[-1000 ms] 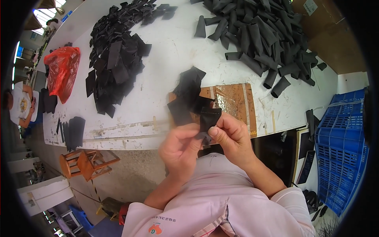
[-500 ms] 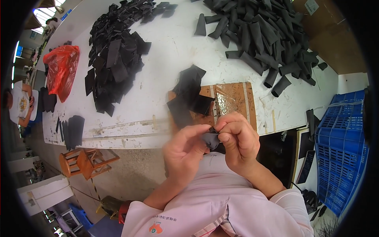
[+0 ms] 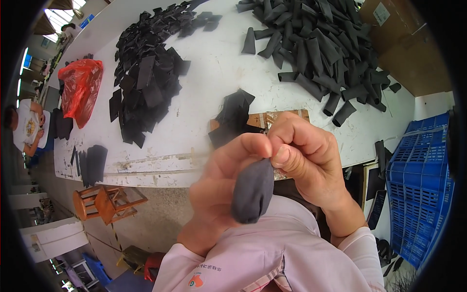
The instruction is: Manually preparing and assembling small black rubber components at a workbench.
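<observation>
A small dark grey fabric sleeve (image 3: pixel 252 192) is held up close in front of my chest. My left hand (image 3: pixel 221 170) is closed on it, thumb hidden behind the cloth. The thumb and forefinger of my right hand (image 3: pixel 309 163) pinch the sleeve's upper end, meeting the left fingertips there. Just beyond my hands, a small heap of flat black fabric pieces (image 3: pixel 233 114) lies partly over a brown cardboard sheet (image 3: pixel 292 117).
Flat black pieces (image 3: pixel 151 87) form a big pile at left; rolled grey sleeves (image 3: pixel 318 48) fill the far right. A red plastic bag (image 3: pixel 82 90), wooden stools (image 3: pixel 109 204), blue crate (image 3: pixel 421 180) and cardboard box (image 3: pixel 404 53) surround the white table (image 3: pixel 214 63). Another person (image 3: pixel 29 126) sits far left.
Both hands have come up nearer to the camera with the sleeve. More of the sleeve now shows, hanging down from the pinched end.
</observation>
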Demonstrator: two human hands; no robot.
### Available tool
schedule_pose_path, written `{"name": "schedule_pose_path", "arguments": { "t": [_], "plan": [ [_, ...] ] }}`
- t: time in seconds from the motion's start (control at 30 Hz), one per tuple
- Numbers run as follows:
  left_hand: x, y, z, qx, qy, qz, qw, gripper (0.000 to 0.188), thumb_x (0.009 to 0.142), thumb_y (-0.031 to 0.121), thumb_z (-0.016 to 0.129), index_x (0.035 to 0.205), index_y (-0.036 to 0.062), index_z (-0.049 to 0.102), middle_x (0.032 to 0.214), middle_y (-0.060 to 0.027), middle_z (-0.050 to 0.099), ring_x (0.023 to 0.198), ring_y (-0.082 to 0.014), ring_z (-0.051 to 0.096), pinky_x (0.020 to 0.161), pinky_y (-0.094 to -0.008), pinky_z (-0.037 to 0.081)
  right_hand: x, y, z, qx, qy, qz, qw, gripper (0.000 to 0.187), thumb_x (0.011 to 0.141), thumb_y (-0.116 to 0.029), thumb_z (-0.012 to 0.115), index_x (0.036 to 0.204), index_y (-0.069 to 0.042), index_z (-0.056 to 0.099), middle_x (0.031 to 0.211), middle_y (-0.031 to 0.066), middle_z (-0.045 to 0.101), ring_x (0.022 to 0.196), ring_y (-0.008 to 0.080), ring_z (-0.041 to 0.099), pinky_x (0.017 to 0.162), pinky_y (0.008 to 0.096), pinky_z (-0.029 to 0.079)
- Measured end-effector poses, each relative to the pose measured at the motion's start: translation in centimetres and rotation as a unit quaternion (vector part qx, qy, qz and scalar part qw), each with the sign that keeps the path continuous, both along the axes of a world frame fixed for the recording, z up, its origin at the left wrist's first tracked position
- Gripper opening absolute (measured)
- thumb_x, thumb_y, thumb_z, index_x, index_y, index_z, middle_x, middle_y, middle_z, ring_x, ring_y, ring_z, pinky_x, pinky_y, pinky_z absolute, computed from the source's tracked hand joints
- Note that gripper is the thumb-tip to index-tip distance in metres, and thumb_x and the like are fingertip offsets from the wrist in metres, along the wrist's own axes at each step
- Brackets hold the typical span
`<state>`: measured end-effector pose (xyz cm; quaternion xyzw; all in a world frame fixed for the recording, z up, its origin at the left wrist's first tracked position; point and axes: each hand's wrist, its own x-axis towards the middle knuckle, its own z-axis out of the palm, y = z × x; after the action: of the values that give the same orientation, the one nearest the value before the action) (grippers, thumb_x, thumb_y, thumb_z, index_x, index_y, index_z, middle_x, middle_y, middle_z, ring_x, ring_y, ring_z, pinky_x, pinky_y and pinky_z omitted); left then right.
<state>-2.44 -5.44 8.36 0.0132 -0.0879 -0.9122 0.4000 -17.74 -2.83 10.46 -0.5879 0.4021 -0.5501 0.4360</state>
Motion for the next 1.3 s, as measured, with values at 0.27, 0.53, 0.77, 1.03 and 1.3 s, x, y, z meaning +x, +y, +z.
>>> {"name": "schedule_pose_path", "arguments": {
  "t": [0.27,0.53,0.77,1.03,1.3],
  "plan": [
    [-0.6,-2.7,-7.6,0.189,-0.002,-0.096,0.977,0.025,0.085,0.004,0.046,0.110,0.0016,0.046,0.086,-0.0147,0.058,0.041,-0.0050,0.039,0.030,-0.0147,0.028,-1.9,-1.9,-9.0,0.322,-0.248,0.082,0.910,0.023,0.085,-0.023,0.056,0.071,-0.005,0.051,0.060,-0.0016,0.044,0.052,0.0047,0.039,0.045,0.0175,0.031],
    [-1.1,-1.0,-5.1,-0.172,-0.500,0.170,0.831,0.027,0.079,0.000,0.054,0.106,0.0026,0.051,0.085,-0.0084,0.058,0.059,-0.0081,0.050,0.052,-0.0187,0.041,-2.5,-2.7,-9.0,0.243,-0.039,0.086,0.965,0.025,0.085,-0.027,0.054,0.077,-0.003,0.054,0.063,0.0007,0.049,0.057,0.0098,0.045,0.053,0.0223,0.038],
    [-1.1,-1.5,-4.4,-0.499,-0.445,0.314,0.674,0.012,0.080,0.004,0.055,0.090,-0.0025,0.055,0.091,-0.0087,0.059,0.085,-0.0167,0.054,0.073,-0.0263,0.044,-1.8,-1.8,-5.5,-0.026,0.115,-0.081,0.990,0.023,0.074,-0.021,0.063,0.083,-0.001,0.055,0.073,0.0081,0.052,0.066,0.0177,0.051,0.055,0.0279,0.042],
    [-0.5,0.2,-6.4,-0.272,-0.341,0.273,0.858,0.015,0.078,0.006,0.061,0.089,-0.0019,0.054,0.097,-0.0174,0.057,0.093,-0.0223,0.052,0.086,-0.0349,0.040,-1.6,-1.4,-8.5,-0.124,0.378,-0.043,0.917,0.020,0.065,-0.009,0.065,0.068,-0.003,0.046,0.062,0.0070,0.045,0.056,0.0249,0.048,0.045,0.0344,0.038],
    [-2.5,-1.4,-2.0,-0.432,-0.458,0.192,0.753,0.015,0.068,-0.005,0.067,0.076,-0.0001,0.055,0.082,-0.0090,0.057,0.074,-0.0127,0.055,0.063,-0.0236,0.046,-2.2,-1.2,-8.4,-0.112,0.291,-0.028,0.950,0.015,0.068,-0.008,0.062,0.067,-0.003,0.047,0.066,0.0091,0.049,0.060,0.0282,0.051,0.049,0.0372,0.041]
  ]
}}
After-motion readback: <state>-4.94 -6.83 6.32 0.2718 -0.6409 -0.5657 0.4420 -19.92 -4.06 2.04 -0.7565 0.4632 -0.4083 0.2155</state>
